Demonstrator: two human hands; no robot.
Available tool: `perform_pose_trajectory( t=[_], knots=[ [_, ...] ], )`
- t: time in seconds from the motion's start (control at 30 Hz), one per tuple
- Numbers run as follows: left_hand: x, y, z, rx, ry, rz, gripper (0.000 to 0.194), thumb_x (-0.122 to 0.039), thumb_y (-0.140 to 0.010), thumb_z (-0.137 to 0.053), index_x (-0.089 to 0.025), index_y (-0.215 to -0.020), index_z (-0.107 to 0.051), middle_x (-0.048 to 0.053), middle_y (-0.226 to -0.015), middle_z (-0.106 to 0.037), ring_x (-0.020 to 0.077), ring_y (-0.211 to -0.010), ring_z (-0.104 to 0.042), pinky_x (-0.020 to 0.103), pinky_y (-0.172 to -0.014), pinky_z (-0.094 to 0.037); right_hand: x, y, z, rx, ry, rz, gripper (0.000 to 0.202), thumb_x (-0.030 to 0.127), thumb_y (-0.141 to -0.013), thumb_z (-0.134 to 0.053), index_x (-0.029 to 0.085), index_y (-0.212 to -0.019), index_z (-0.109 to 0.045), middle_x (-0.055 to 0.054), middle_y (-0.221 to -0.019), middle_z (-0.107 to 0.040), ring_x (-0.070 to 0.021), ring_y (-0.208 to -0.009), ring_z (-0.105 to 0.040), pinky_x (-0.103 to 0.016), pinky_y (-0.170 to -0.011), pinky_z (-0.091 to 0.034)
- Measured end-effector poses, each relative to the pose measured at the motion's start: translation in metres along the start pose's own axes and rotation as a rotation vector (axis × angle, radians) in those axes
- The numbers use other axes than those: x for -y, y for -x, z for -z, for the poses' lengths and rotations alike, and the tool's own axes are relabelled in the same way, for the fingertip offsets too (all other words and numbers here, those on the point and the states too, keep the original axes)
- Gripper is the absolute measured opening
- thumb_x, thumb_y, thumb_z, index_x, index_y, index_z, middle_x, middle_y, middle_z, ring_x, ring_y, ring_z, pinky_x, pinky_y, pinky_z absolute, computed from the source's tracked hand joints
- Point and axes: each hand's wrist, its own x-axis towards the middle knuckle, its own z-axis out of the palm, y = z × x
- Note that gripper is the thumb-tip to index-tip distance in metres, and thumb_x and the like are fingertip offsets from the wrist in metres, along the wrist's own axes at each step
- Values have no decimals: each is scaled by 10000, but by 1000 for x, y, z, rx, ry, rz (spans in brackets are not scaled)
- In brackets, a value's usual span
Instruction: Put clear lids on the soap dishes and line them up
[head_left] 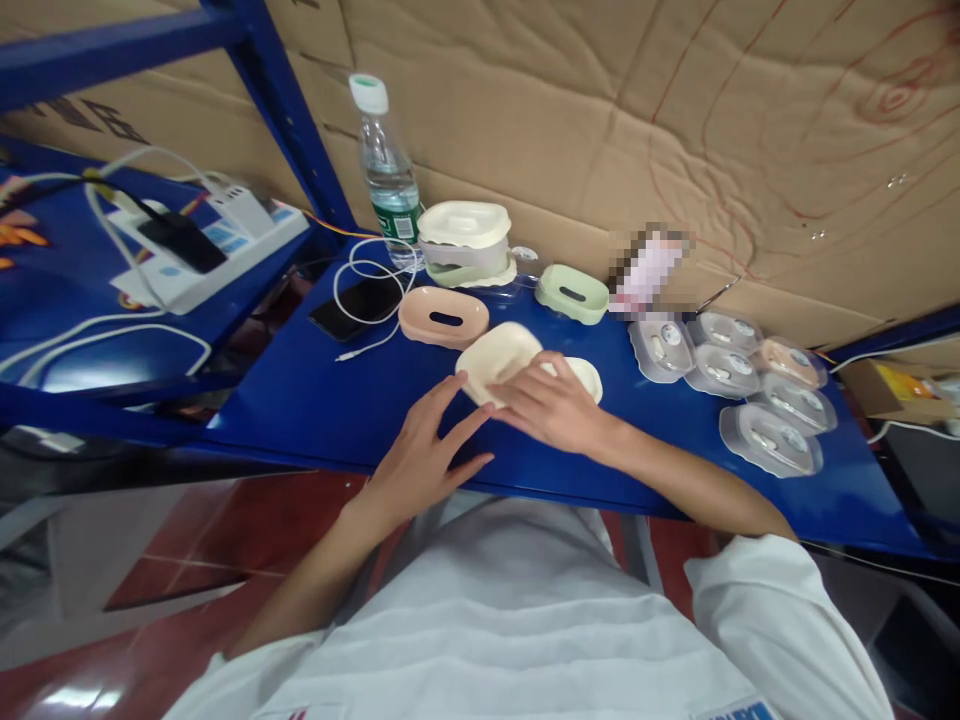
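A cream soap-dish piece (496, 358) lies on the blue shelf (315, 400), tilted over a second cream piece (586, 375). My right hand (551, 403) rests on both, fingers curled over their near edges. Just left of the cream piece, my left hand (424, 455) lies flat on the shelf with fingers spread, its fingertips almost touching that piece. Further back sit a pink dish (442, 316), a green dish (572, 293) and a stack of cream, grey and green dishes (463, 243).
Several clear lids (769, 438) lie in a group at the right. A water bottle (387, 170), a black phone (356, 305) and a white cable (367, 268) stand at the back left. A power strip (217, 250) sits on the left shelf. Cardboard (675, 120) lines the back.
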Motion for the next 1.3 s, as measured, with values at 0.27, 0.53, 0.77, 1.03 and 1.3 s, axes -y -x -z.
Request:
perform_pose_trajectory(
  t=[0.27,0.53,0.77,1.03,1.3],
  knots=[
    [-2,-3,-4,31,-119,61,365,-412,-1056,-678,-220,-1365,-664,199,-1585,-565,389,-1458,-567,629,-1227,-446,-42,11,11,-48,-116,-102,456,477,-1135,-488,213,-1467,-654,-126,-1475,-706,-276,-1388,-631,-456,-1160,-444],
    [-1,-1,-4,32,-58,136,354,-500,-999,-737,-197,-1179,-697,168,-1444,-687,356,-1313,-671,529,-1132,-543,-121,39,13,28,150,-600,359,379,-1081,-548,173,-1270,-774,-160,-1257,-792,-372,-1200,-689,-569,-1092,-446],
    [6,2,-3,69,122,271,611,-536,-995,-739,-251,-1498,-542,116,-1532,-649,334,-1395,-630,518,-1193,-505,-56,61,47,-119,50,-390,317,431,-1099,-580,237,-1247,-782,-100,-1195,-817,-298,-1143,-729,-495,-1044,-494],
    [7,0,-2,88,219,328,835,-536,-1012,-717,-277,-1698,-317,132,-1708,-461,333,-1549,-497,519,-1265,-456,11,54,23,-64,-212,-42,224,286,-1095,-618,240,-1247,-776,-72,-1200,-821,-233,-1153,-744,-426,-1025,-561],
    [7,0,-3,84,82,190,554,-450,-1063,-655,-252,-1570,-548,179,-1736,-397,374,-1552,-480,570,-1235,-481,22,60,7,56,-171,-19,302,330,-1076,-646,282,-1352,-757,-97,-1220,-808,-271,-1190,-738,-464,-1033,-625]
  ],
)
